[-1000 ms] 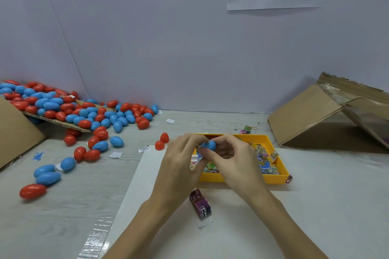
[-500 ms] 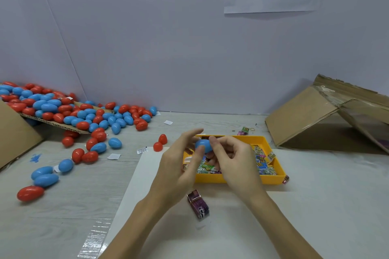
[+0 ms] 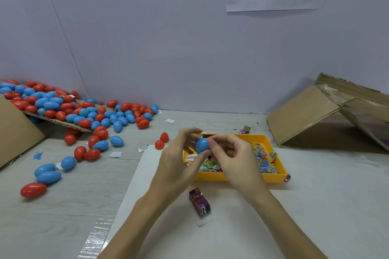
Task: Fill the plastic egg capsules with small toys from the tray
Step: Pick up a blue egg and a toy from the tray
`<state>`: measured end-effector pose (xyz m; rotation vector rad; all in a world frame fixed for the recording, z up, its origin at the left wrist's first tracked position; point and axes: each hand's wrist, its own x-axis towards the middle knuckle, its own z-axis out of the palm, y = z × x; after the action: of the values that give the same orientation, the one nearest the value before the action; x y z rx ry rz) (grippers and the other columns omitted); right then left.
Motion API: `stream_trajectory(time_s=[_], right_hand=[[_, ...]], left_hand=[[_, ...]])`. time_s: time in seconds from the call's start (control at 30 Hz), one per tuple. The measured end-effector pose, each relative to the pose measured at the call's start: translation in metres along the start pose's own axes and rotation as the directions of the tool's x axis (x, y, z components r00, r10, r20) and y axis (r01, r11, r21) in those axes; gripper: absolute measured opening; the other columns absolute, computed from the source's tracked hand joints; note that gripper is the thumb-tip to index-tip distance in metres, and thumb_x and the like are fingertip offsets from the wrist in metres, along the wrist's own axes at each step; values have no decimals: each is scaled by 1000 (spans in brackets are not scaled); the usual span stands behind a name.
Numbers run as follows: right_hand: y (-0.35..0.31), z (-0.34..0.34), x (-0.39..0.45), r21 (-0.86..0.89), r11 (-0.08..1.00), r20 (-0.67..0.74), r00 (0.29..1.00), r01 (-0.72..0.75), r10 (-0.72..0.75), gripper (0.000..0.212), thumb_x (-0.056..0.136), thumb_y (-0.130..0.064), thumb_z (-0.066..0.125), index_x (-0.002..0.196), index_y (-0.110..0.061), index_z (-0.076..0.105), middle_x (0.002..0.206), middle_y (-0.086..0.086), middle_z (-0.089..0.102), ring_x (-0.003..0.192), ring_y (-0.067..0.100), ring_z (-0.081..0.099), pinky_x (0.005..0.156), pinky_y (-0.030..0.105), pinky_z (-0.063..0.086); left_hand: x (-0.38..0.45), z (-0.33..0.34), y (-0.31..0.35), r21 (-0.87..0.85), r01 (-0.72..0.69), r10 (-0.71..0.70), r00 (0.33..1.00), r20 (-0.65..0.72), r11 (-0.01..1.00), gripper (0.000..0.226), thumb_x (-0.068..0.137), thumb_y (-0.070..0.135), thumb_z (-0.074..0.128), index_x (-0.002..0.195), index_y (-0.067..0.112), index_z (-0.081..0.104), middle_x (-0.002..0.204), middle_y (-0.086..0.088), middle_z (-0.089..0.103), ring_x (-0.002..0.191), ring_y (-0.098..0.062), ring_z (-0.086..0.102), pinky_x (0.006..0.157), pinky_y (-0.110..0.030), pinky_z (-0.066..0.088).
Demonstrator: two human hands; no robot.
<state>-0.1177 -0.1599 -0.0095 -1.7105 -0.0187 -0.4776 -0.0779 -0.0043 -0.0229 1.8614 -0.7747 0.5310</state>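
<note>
1. A blue egg capsule [image 3: 202,144] is held above the near-left part of the yellow tray [image 3: 240,178], pinched between both hands.
2. The left hand [image 3: 179,164] grips it with thumb and curled fingers; the right hand [image 3: 233,157] pinches its right end with its fingertips.
3. The tray holds a heap of small wrapped toys [image 3: 263,157], packed mostly to its right and near side.
4. A purple toy packet [image 3: 200,202] lies on the white sheet [image 3: 315,206] just in front of the tray.
5. A pile of red and blue eggs [image 3: 84,111] spills off a cardboard flap [image 3: 54,122] at far left.
6. A tipped cardboard box [image 3: 311,115] lies at right, contents hidden.
</note>
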Motion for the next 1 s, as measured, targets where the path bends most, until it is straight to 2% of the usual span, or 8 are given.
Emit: stream_trajectory(time_s=[0.13,0.27,0.37,0.53,0.63,0.77,0.87,1.0], right_hand=[[4,-5,3,-46,997,8,998,62,-62,20,105,-15,57,118,-15,72,82,-4,73,73,6,67,65,17,52],[12,-17,8,-567,791,135,974,227,-183,11,99,-19,67,103,-18,77,95,-9,66,83,-1,59,74,5,42],[18,-22,9,-676,692,286,956,255,-73,21,100,-33,64,99,-19,79,93,-7,60,87,5,54,77,16,42],[15,-22,9,-726,619,319,944,300,-83,22,100,-38,62,108,-24,78,97,-9,55,98,8,46,82,20,37],[14,-24,11,-752,604,232,963,265,-134,19,97,-28,70,116,-24,71,104,-7,56,104,11,51,86,19,41],[18,-27,13,-789,590,141,985,173,-100,41,92,-32,75,132,-26,65,113,-5,57,109,13,48,90,21,39],[21,-25,15,-782,609,128,990,135,-54,44,91,-36,75,133,-26,66,115,-5,58,111,13,49,91,22,38],[23,-22,20,-780,614,161,987,121,9,52,93,-39,73,143,-35,57,114,-8,55,110,10,44,89,22,36]], left_hand=[[2,-1,0,36,19,-17,998,-60,999,29,98,25,68,127,26,64,106,15,69,90,-15,67,77,-16,52],[3,-5,-1,-28,155,-157,978,-141,988,31,107,33,44,130,32,65,90,10,70,72,-18,66,66,-25,54],[6,-8,-3,-206,280,-310,942,-130,938,30,110,31,38,121,32,67,79,3,69,63,-14,64,65,-26,54],[11,-12,-7,-452,449,-509,860,-15,771,19,102,36,58,117,32,68,74,6,66,64,-12,61,73,-29,56],[10,-12,-9,-413,459,-512,859,-19,786,18,100,31,65,117,34,65,73,8,65,64,-8,60,70,-24,57],[11,-11,-7,-425,467,-513,858,9,775,22,99,42,61,114,29,71,78,7,70,68,-8,64,70,-25,54],[10,-11,-6,-438,462,-510,860,10,771,29,98,36,66,126,34,69,85,5,72,75,-5,67,70,-18,55],[10,-11,-3,-482,384,-413,909,49,787,23,107,32,51,127,33,63,82,-8,71,69,-19,68,68,-28,60]])
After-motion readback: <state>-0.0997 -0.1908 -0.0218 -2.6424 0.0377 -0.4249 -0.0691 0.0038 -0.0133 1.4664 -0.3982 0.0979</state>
